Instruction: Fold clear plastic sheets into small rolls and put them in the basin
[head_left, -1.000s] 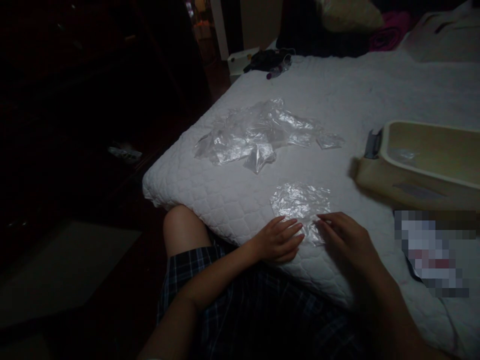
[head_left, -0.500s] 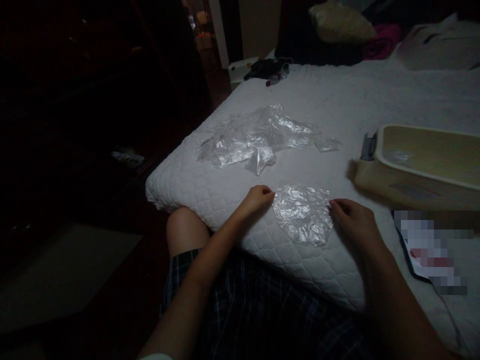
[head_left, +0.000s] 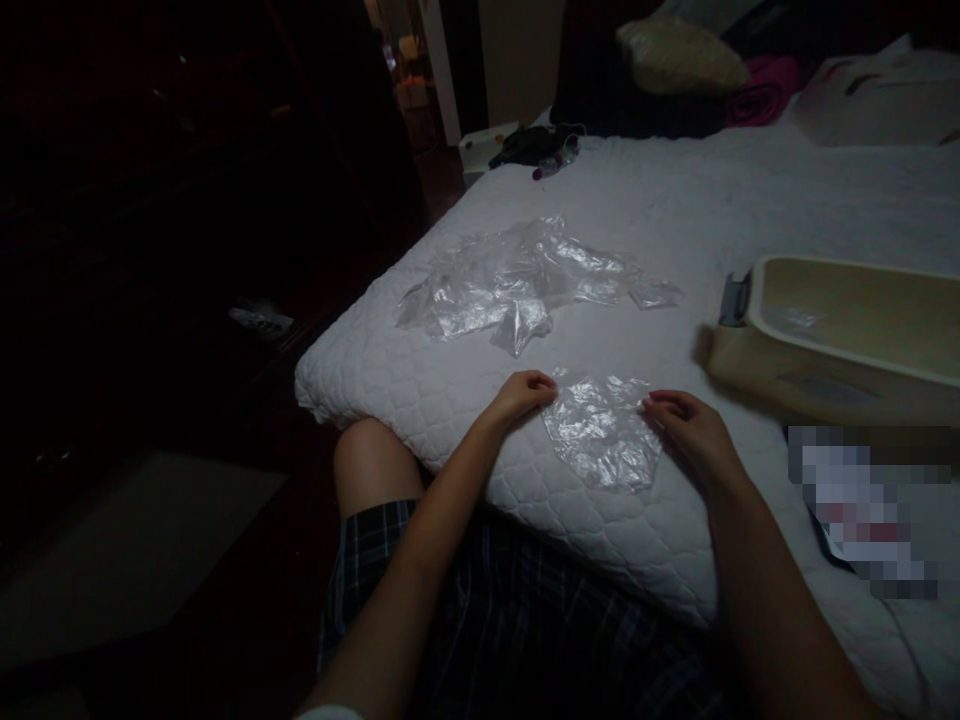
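A crinkled clear plastic bag lies spread on the white quilted bed, close to its front edge. My left hand pinches the bag's upper left corner between thumb and fingers. On the opposite side, my right hand has its thumb and fingertips closed on the upper right edge. Just beyond, a loose heap of similar clear plastic bags is spread over the bed.
To the right stands a beige plastic bin with a grey latch. A blurred-out flat item lies in front of it. Farther back are a pillow, a pink roll and a small bottle. The bed's left edge drops to a dark floor.
My right hand has shifted slightly left and up along the bag's edge, drawing nearer to my left hand. My left hand stays at its corner. The view has tilted very slightly.
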